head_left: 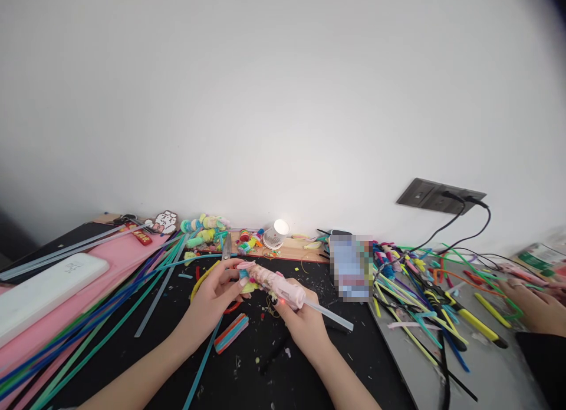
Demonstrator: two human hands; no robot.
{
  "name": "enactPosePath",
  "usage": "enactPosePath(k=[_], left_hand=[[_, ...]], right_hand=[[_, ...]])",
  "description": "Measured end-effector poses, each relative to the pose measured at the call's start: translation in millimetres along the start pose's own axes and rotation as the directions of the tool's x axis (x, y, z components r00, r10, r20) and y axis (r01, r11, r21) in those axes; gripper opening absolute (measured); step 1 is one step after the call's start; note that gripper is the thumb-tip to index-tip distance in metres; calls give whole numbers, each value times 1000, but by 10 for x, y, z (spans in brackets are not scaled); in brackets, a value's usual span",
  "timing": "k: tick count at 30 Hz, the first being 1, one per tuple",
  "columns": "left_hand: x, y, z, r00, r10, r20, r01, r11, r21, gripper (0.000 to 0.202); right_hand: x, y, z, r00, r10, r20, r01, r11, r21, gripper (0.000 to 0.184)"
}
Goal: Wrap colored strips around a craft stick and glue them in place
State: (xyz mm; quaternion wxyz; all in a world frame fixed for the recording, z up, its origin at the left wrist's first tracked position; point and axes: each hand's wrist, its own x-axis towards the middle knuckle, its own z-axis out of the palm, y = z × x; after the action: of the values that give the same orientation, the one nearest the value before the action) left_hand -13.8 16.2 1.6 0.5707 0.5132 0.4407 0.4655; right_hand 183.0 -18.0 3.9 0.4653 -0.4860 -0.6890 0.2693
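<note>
My right hand (pixel 303 316) is wrapped round a pink hot glue gun (pixel 283 286) with a colourful pattern. A clear glue stick (pixel 329 314) sticks out of its back end, and a small red light shows near my thumb. My left hand (pixel 219 292) is closed at the gun's front end, its fingers pinching a small fuzzy pipe cleaner piece (pixel 250 287) in blue and yellow. The gun's nozzle is hidden among my left fingers and that piece. Just below my left hand lies a bundle of short coloured strips (pixel 231 333) on the black mat (pixel 239 380).
Long pipe cleaners (pixel 119 298) and a white case (pixel 48 292) lie at left. Behind my hands stand a paper cup (pixel 276 233) and pliers (pixel 227 245). A phone (pixel 351 265) leans at right, near yellow-handled cutters (pixel 473 321). Another person's hand (pixel 530 304) is at far right.
</note>
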Motion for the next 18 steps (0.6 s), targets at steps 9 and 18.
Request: enactPosePath(k=[9, 18], left_hand=[[-21, 24, 4, 999, 9, -37, -8, 999, 31, 44], [-23, 15, -4, 999, 5, -53, -4, 1000, 29, 46]], right_hand=[[-11, 22, -2, 999, -16, -38, 15, 999, -43, 10], [-15, 71, 18, 998, 10, -64, -12, 1000, -28, 10]])
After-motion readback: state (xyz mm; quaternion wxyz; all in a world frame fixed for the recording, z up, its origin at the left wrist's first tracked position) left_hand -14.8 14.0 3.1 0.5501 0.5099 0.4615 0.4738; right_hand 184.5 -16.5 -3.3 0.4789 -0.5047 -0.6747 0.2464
